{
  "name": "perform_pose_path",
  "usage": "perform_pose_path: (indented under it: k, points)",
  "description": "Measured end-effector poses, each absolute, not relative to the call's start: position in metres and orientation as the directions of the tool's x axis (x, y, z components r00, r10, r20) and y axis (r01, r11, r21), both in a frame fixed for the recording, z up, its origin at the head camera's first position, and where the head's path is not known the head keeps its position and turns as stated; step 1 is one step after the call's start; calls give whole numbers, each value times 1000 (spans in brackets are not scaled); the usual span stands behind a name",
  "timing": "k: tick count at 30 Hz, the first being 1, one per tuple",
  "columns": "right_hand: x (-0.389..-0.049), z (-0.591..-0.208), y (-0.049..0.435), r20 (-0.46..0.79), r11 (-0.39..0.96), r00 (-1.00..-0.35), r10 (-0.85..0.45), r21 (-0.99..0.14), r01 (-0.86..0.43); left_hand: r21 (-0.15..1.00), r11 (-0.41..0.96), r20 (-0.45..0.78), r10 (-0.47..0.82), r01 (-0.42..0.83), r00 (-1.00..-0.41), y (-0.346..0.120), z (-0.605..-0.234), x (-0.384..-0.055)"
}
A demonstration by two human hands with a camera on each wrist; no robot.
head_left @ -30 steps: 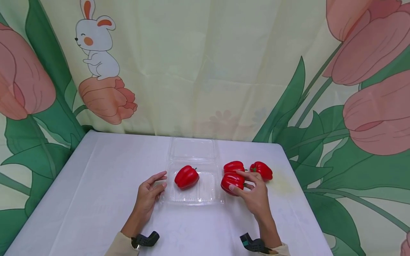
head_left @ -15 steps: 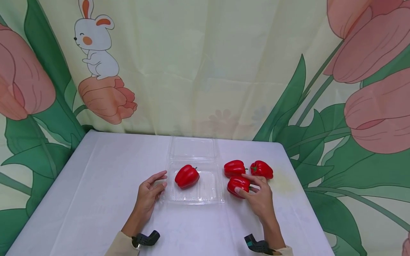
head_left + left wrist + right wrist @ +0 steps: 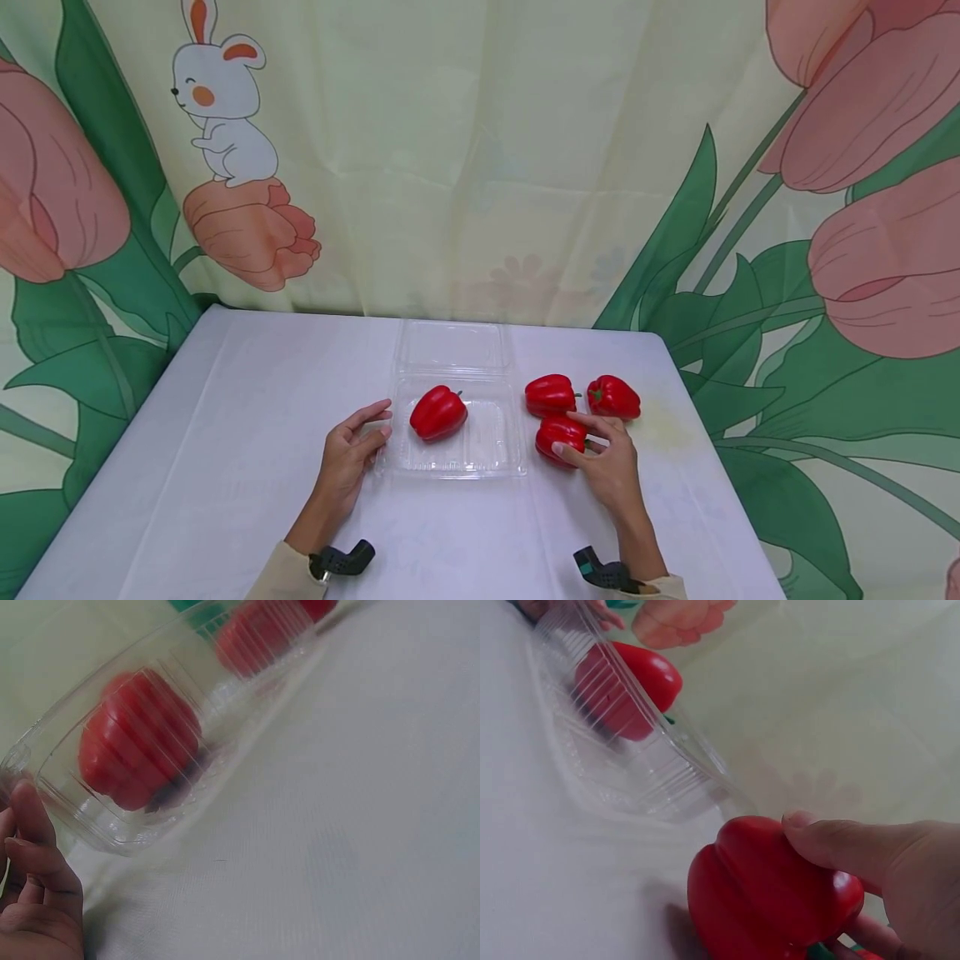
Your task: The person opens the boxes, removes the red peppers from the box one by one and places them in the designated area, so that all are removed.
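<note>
Pepper [image 3: 560, 438] pinched by the right hand [image 3: 607, 460] has shifted away from the clear container [image 3: 492, 437] the left hand [image 3: 349, 454] loosely touches.

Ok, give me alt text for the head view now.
The right hand grips a red pepper beside an open clear box holding another pepper; the left hand is at the box's left edge. Two more peppers lie nearby on the white table.

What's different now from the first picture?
The right hand moved right, away from the clear plastic container, and slightly toward the near side, with the red bell pepper it holds. Nothing was let go. The left hand, the red bell pepper inside the container and the other two stayed put.
</note>
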State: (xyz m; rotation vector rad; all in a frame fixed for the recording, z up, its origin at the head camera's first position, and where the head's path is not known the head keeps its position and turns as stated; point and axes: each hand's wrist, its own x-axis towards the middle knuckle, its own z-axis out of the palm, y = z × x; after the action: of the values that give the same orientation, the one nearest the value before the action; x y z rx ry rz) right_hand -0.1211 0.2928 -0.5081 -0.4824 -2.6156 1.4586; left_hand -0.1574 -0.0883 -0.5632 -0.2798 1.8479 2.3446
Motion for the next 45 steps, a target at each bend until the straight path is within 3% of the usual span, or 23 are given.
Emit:
perform_pose_path:
  k: [26, 45]
  points:
    - [-119, -512, 294, -94, 480, -944, 316, -843, 245, 951, -233, -211, -5, -204, -977, -90, -565, -158]
    - [-123, -496, 287, 190, 527, -937, 292, -850, -8, 948, -232, -224, -4, -217, -975, -89, -565, -158]
